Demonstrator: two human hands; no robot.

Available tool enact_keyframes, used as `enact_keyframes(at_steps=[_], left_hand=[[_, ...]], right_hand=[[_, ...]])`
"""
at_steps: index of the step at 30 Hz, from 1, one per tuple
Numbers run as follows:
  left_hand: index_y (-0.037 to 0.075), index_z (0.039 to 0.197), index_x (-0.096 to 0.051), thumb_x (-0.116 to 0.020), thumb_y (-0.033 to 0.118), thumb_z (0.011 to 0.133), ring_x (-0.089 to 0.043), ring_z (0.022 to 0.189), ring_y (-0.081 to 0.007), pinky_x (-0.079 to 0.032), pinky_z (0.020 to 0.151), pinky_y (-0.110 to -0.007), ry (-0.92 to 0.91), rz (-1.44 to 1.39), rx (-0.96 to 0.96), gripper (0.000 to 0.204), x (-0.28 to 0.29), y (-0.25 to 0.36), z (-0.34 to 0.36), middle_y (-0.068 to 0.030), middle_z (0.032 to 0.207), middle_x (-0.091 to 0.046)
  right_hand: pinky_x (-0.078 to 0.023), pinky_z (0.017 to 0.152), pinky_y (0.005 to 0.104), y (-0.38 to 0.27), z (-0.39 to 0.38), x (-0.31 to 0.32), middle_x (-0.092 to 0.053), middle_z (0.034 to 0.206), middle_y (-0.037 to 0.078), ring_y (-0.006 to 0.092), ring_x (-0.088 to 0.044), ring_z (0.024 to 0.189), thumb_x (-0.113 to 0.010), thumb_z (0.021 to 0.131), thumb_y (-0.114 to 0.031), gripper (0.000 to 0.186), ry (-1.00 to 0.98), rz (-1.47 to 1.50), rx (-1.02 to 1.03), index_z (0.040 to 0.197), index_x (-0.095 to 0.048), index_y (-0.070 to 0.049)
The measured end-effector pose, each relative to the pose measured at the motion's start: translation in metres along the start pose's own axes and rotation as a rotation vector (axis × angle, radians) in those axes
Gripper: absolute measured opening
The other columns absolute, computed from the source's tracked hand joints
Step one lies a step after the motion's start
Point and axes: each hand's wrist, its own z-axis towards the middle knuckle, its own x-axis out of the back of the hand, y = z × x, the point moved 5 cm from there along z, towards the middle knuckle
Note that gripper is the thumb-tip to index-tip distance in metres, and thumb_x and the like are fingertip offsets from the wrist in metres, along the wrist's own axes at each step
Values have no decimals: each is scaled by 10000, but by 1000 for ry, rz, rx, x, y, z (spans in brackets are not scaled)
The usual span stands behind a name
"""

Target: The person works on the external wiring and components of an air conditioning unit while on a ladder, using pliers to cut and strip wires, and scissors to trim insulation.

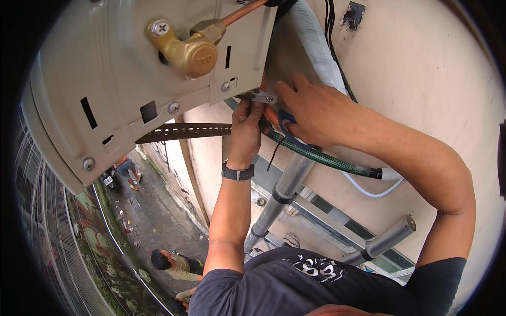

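My left hand (245, 132), with a dark watch on its wrist, reaches up under the corner of a beige metal unit (126, 68). Its thumb and fingers pinch together, and what they hold is hidden. Beside it, my right hand (322, 113) has its thumb through a dark blue loop, which looks like the handle of a pair of scissors (286, 117). A silver metal piece with a pivot, apparently the blades, lies just above my left fingertips. An orange corrugated tube (270, 115) and a green braided hose (327, 157) run close by both hands.
A brass valve (195, 55) with copper pipe juts from the unit. A perforated metal bracket (184, 131) extends beneath it. White-wrapped piping (319, 47) runs along the wall. Metal poles (287, 181) stand below. Far down, people (176, 266) are in an alley (163, 226).
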Motion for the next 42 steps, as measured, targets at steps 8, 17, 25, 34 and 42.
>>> enact_keyframes(at_steps=[8,17,25,34,42], left_hand=[[73,1129,-667,-592,279,1109,-589,674,-43,-452,552,-204,34,-22,-69,220,9,-19,-1,13,885,-691],[47,1174,-653,-579,170,1108,-559,661,-68,-455,576,-236,239,-178,-105,158,-18,-25,-7,23,817,-628],[45,1146,-625,-529,95,1109,-533,712,-84,-437,645,-260,170,-212,-143,115,-29,-21,-13,-8,904,-651],[39,1168,-635,-556,166,1116,-544,697,-110,-434,631,-262,186,-359,-81,159,-35,-23,-10,-28,906,-659],[7,1153,-671,-554,71,1067,-512,632,-73,-416,575,-250,312,41,-241,159,-40,-24,-11,18,733,-581]], right_hand=[[-595,874,454,-8,17,3,-605,1220,273,411,-719,1022,-722,930,-242,562,-180,-132,21,1355,-508,58],[-596,825,436,-26,16,3,-649,1105,247,397,-728,930,-720,909,-251,550,-108,-380,81,1310,-543,80],[-599,707,440,-8,18,7,-683,1050,207,376,-736,861,-711,896,-203,455,1,-268,233,1274,-619,32],[-593,713,432,-4,28,35,-730,942,178,330,-755,869,-659,901,-167,301,-98,-428,424,1126,-673,32],[-602,793,436,-24,8,10,-734,997,228,347,-744,936,-678,866,-176,402,-217,-316,32,1157,-622,96]])
